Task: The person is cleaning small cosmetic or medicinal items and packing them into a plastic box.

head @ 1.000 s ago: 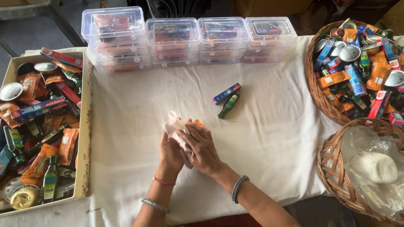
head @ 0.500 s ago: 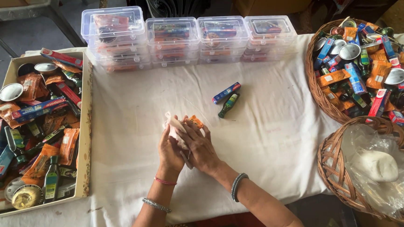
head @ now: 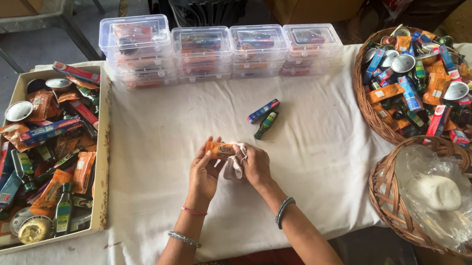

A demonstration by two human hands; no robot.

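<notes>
Orange packet (head: 218, 149): a small flat sachet, held just above the middle of the counter (head: 322, 154), near the front edge, between both hands.
Head view, left hand (head: 205, 171): it cups the packet from below and from the left; the fingers (head: 199, 153) are curled up and pinch its left end.
Head view, right hand (head: 256, 165): it meets the packet from the right, fingers bent inward and pressed against it, with a crumpled bit of whitish cloth (head: 235, 168) bunched under them. I cannot tell whether the cloth wraps the packet or only touches it.
Wrists: a thin pink band and a silver bangle on the left arm, a dark bangle on the right.
Counter: covered with a white sheet, bare around the hands.
Just beyond the hands: a small blue box (head: 263, 111) and a small green bottle (head: 265, 125), lying side by side, both slanted.
Back row: four stacks of clear plastic boxes (head: 219, 52), lids on, filled with coloured items.
Left edge: a shallow cardboard tray (head: 102, 157) heaped with orange sachets, blue boxes, little green bottles and round tins.
Far right, rear: a round wicker basket (head: 364, 105) full of the same mix.
Far right, front: a second wicker basket (head: 385, 199) holding a clear plastic bag with a white lump (head: 437, 192) in it.
</notes>
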